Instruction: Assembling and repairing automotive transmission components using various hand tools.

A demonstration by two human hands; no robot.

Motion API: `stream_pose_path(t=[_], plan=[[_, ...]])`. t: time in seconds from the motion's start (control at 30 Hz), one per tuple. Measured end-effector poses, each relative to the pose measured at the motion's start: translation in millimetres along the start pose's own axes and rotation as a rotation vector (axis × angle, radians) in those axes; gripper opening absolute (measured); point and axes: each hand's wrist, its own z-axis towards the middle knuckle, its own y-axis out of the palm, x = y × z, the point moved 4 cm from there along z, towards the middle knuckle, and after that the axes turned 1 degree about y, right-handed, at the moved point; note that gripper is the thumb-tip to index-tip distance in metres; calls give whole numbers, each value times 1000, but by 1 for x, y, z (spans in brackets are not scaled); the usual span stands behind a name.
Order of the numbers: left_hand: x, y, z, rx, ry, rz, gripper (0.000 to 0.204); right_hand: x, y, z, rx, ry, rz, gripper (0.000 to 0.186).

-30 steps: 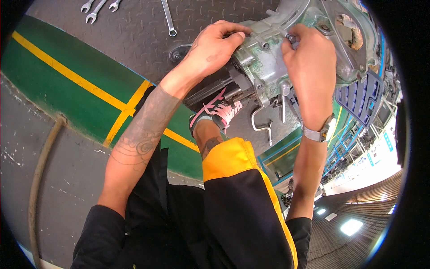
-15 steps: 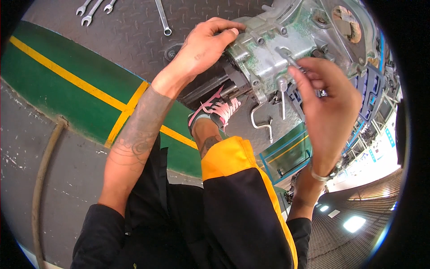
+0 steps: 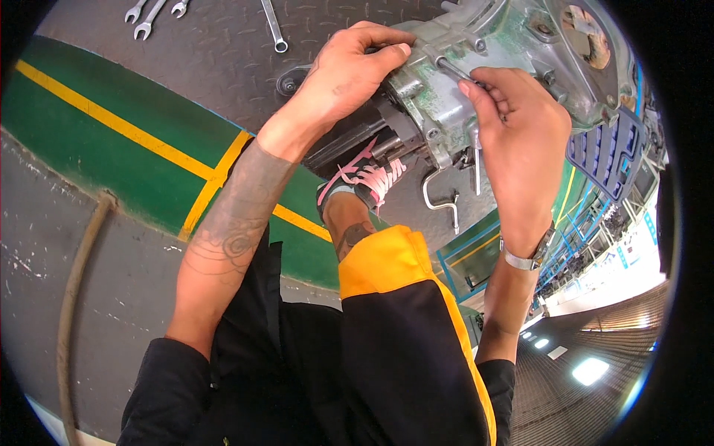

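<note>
A grey-green metal gearbox casing (image 3: pixel 454 97) fills the upper right, with bolt heads along its ribs. My left hand (image 3: pixel 357 67) rests on the casing's near left edge, thumb and fingers stretched out. My right hand (image 3: pixel 520 123) is closed around a slim metal socket tool (image 3: pixel 454 70). This tool's tip is at a bolt position on the casing's upper face; whether it is seated on a bolt, I cannot tell. Below my right hand, a chrome bent wrench (image 3: pixel 477 167) sticks out from the casing's side, partly hidden by the hand.
A crank-shaped metal tool (image 3: pixel 431 197) is beneath the casing. Several wrenches lie on the dark tread plate, among them a ring-ended wrench (image 3: pixel 277 33). My shoe (image 3: pixel 364 182) stands close under the casing. A purple-grey slotted panel (image 3: pixel 610 156) is at the right.
My right hand has moved left and slightly up with the socket tool, whose tip now sits farther left on the casing. The left hand stays on the casing, nearly unmoved.
</note>
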Motion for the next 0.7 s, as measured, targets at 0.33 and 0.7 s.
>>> stream_pose_path(t=[0.33,0.7], plan=[[-1,3,0,34,19,15,31,-5,24,11,-45,-201,-23,19],[-1,-1,-2,65,42,9,30,-2,17,13,-123,-106,-66,11]])
